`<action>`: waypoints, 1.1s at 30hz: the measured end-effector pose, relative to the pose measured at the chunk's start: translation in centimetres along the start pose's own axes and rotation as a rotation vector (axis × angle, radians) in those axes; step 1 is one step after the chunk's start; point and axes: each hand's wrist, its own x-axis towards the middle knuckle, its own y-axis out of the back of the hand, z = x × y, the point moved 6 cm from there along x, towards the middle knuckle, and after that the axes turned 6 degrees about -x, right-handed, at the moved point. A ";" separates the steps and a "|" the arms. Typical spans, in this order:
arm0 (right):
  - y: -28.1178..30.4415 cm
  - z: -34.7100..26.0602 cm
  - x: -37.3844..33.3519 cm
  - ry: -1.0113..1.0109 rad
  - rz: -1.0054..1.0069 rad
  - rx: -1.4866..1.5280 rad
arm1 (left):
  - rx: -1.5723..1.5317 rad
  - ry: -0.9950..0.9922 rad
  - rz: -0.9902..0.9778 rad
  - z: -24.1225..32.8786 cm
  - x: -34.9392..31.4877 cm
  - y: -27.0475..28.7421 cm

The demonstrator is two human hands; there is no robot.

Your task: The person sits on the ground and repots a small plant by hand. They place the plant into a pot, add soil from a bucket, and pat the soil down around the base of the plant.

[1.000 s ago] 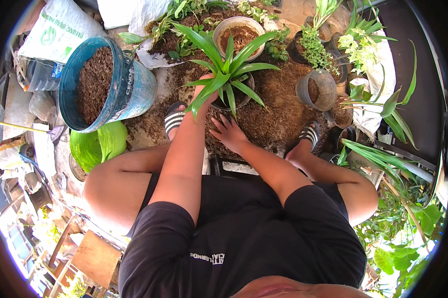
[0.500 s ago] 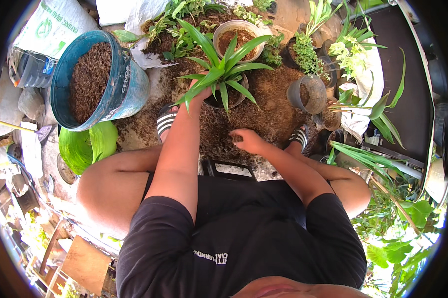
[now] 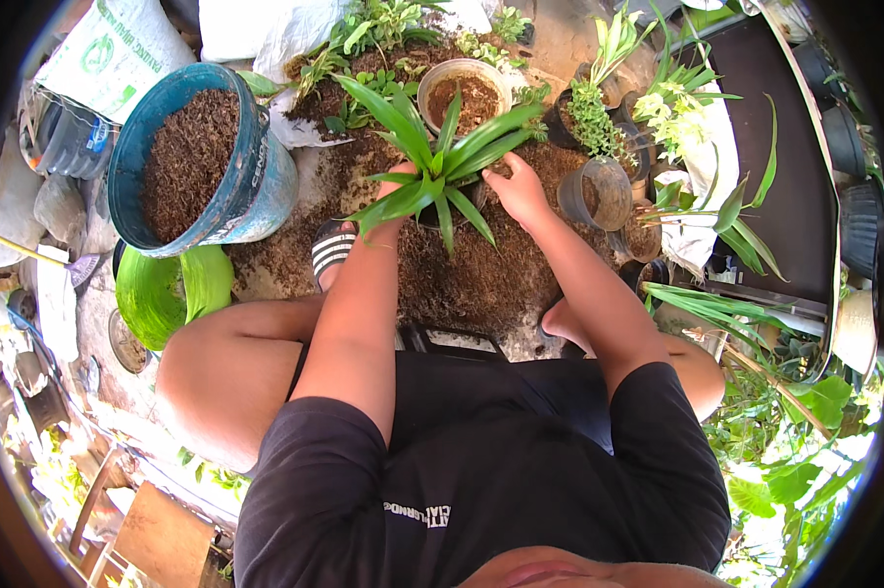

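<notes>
A leafy green plant with long, strap-like leaves stands in a dark pot in front of me. My left hand is at the plant's left side, its fingers hidden under the leaves. On the other side, my right hand is beside the pot's right edge, thumb and fingers apart. Leaves cover much of the pot, so contact there is unclear. Loose brown soil lies around it.
At left stands a large blue bucket of brown potting mix, with a green rounded container below it. A pale pot of soil sits behind the plant. Small dark pots line the right; a white sack lies far left.
My right hand has moved up from the loose soil to the pot's right side, its fingers opening. The plant's leaves have shifted slightly left. My left hand stays at the plant.
</notes>
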 end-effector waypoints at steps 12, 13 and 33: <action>-1.1 -4.5 3.7 0.386 -0.352 -0.457 | 0.999 0.240 0.197 2.9 -1.4 -2.1; -1.1 -5.3 4.4 0.361 -0.378 -0.340 | 0.878 0.222 0.257 2.9 -1.4 -2.1; -8.4 -2.0 9.2 -0.438 -0.549 0.623 | 0.467 -0.012 0.147 -0.5 -2.3 -2.5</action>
